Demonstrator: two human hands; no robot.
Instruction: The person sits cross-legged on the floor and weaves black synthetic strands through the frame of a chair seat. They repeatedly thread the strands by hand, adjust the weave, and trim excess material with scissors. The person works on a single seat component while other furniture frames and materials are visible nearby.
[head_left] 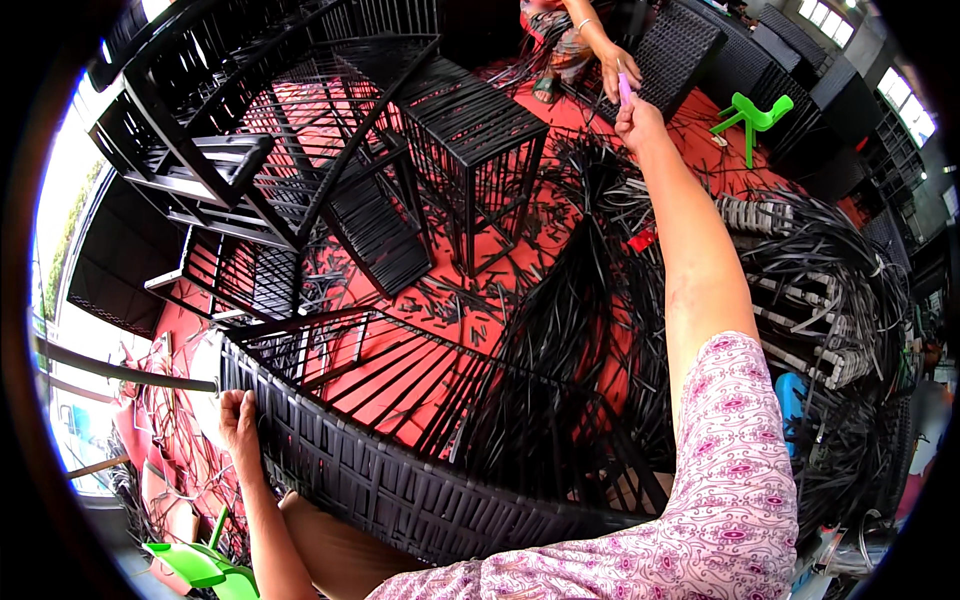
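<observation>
Nearest the lens, at the bottom right of the frame, a pink patterned sleeve (735,470) covers the right upper arm, and the bare forearm runs from it far up toward the top centre. The right hand (640,118) ends that reach, closed round a small pink tool (625,88) that points upward. Another person's hand (614,62) meets the same tool from above, so the two hands are touching or almost touching at it; which one bears the tool's weight I cannot tell.

The left hand (238,425) sits low at the lower left, fingers curled over the upper left end of a black woven panel (400,490) and pressed against it. The panel's long axis runs from that hand down and rightward across the bottom of the frame, its unwoven strands fanning up behind it over the red floor (400,380).

So the panel lies close under the left hand and well apart from the right hand, which is stretched away to the tool at the top. Black frames (300,130) stand stacked at the upper left, loose black strips (820,300) pile at the right, and a green stool (752,115) stands at the upper right.
</observation>
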